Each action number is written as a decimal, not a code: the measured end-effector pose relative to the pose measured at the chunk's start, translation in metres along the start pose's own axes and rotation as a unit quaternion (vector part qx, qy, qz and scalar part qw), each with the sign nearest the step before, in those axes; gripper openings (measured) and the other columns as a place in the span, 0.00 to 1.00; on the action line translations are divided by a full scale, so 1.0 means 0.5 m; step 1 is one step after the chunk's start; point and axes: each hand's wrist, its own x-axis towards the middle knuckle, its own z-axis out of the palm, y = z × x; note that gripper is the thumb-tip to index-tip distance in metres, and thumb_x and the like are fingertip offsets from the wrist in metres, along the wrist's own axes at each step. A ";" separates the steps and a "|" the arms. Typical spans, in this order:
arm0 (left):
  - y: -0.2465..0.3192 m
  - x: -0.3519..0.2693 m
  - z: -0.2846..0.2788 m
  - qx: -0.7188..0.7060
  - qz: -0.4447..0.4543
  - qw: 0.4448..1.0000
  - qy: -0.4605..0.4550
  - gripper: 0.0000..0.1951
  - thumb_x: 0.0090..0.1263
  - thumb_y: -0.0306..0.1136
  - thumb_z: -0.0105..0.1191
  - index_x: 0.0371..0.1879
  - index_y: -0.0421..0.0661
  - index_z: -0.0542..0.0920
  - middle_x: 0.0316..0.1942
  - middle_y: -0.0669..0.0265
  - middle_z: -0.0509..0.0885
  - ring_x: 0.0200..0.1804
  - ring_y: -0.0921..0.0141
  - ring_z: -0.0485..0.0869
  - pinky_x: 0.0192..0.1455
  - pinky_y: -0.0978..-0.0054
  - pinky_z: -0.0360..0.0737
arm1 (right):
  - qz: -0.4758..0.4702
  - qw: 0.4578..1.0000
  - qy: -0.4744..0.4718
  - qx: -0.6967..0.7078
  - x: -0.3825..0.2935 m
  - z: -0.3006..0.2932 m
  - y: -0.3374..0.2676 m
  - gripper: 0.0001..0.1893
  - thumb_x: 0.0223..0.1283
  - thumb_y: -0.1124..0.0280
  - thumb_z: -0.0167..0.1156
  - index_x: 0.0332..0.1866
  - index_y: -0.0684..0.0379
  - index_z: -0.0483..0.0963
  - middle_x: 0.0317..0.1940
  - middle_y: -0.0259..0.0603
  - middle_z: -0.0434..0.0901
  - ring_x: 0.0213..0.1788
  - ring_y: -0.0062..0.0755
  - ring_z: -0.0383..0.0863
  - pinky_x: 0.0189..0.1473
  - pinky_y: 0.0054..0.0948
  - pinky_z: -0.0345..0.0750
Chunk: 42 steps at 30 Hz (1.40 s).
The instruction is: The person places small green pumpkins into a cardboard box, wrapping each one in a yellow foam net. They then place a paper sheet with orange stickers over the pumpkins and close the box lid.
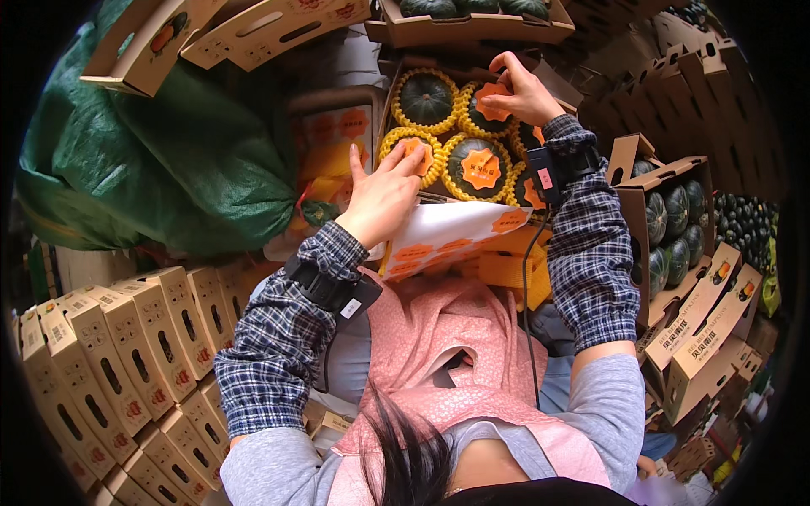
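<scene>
An open cardboard box point(405, 82) before me holds several dark green pumpkins in yellow foam nets. My left hand point(383, 196) lies with spread fingers on the orange sticker point(414, 154) of the near left pumpkin. At the far right one, my right hand point(528, 92) has its thumb against another orange sticker point(492, 101), its other fingers raised apart from the thumb. The middle near pumpkin point(459, 155) bears a sticker with writing; the far left pumpkin point(425, 98) shows none. A white sheet of orange stickers point(443, 243) leans between the box and my lap.
Folded cartons point(126, 354) stand in rows at left, below a green mesh sack point(190, 171). More stickers lie in a tray point(335, 95) beside the box. To the right is a carton of bare pumpkins point(677, 215). A cable point(526, 297) hangs from my right wrist device.
</scene>
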 end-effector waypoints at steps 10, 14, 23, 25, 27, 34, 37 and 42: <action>-0.001 -0.004 0.002 0.006 0.001 1.000 0.005 0.06 0.62 0.34 0.54 0.31 0.45 0.79 0.72 0.70 0.60 0.73 0.64 0.57 0.58 0.21 0.42 | -0.102 0.938 0.141 -0.300 -0.018 0.027 -0.061 0.30 0.44 0.62 0.72 0.52 0.51 0.66 0.41 0.43 0.76 0.45 0.43 0.78 0.49 0.36 0.76; 0.003 0.010 0.006 0.007 0.018 1.000 0.006 0.06 0.62 0.34 0.54 0.31 0.46 0.79 0.72 0.70 0.60 0.73 0.65 0.57 0.58 0.21 0.42 | -0.082 0.988 -0.023 -0.126 -0.022 0.016 0.007 0.29 0.44 0.60 0.71 0.54 0.49 0.69 0.38 0.41 0.77 0.47 0.42 0.76 0.49 0.36 0.76; -0.005 0.000 0.005 0.014 0.003 1.000 -0.007 0.06 0.62 0.34 0.54 0.35 0.48 0.80 0.71 0.70 0.61 0.73 0.66 0.58 0.59 0.22 0.42 | -0.203 0.962 -0.181 -0.013 -0.259 -0.017 -0.106 0.29 0.42 0.68 0.71 0.55 0.51 0.72 0.42 0.38 0.78 0.41 0.39 0.75 0.47 0.35 0.74; -0.001 0.002 -0.008 0.010 0.005 1.000 -0.013 0.06 0.62 0.35 0.55 0.35 0.48 0.80 0.71 0.70 0.62 0.73 0.66 0.58 0.59 0.22 0.42 | -0.155 0.976 -0.133 -0.070 -0.313 0.007 -0.114 0.23 0.43 0.79 0.65 0.50 0.56 0.75 0.36 0.39 0.76 0.40 0.40 0.73 0.45 0.34 0.72; 0.006 0.004 -0.027 0.002 -0.003 0.999 -0.048 0.13 0.61 0.33 0.55 0.44 0.45 0.81 0.70 0.69 0.63 0.72 0.63 0.59 0.59 0.19 0.41 | -0.173 0.982 -0.079 -0.018 -0.335 0.024 -0.104 0.18 0.45 0.81 0.63 0.45 0.57 0.78 0.31 0.38 0.75 0.35 0.38 0.73 0.39 0.32 0.73; 0.004 -0.001 -0.027 -0.010 -0.011 0.999 -0.034 0.11 0.62 0.32 0.55 0.42 0.44 0.82 0.68 0.69 0.66 0.71 0.64 0.61 0.60 0.20 0.39 | -0.325 0.937 0.013 -0.123 -0.372 0.006 -0.177 0.16 0.43 0.76 0.61 0.42 0.53 0.80 0.26 0.31 0.71 0.31 0.30 0.70 0.35 0.28 0.71; 0.005 0.006 -0.034 -0.015 -0.023 0.999 -0.037 0.11 0.62 0.31 0.53 0.42 0.43 0.81 0.67 0.68 0.67 0.70 0.65 0.62 0.60 0.20 0.39 | -0.320 0.939 0.000 -0.122 -0.383 -0.007 -0.199 0.17 0.40 0.80 0.61 0.40 0.55 0.82 0.29 0.35 0.74 0.30 0.33 0.72 0.34 0.29 0.73; -0.016 0.003 -0.012 0.041 -0.014 0.999 0.029 0.12 0.62 0.28 0.51 0.43 0.43 0.81 0.65 0.67 0.69 0.69 0.66 0.65 0.61 0.21 0.38 | -0.321 0.930 -0.092 0.151 -0.352 -0.058 -0.236 0.07 0.44 0.69 0.66 0.31 0.49 0.84 0.47 0.41 0.77 0.55 0.42 0.67 0.59 0.38 0.64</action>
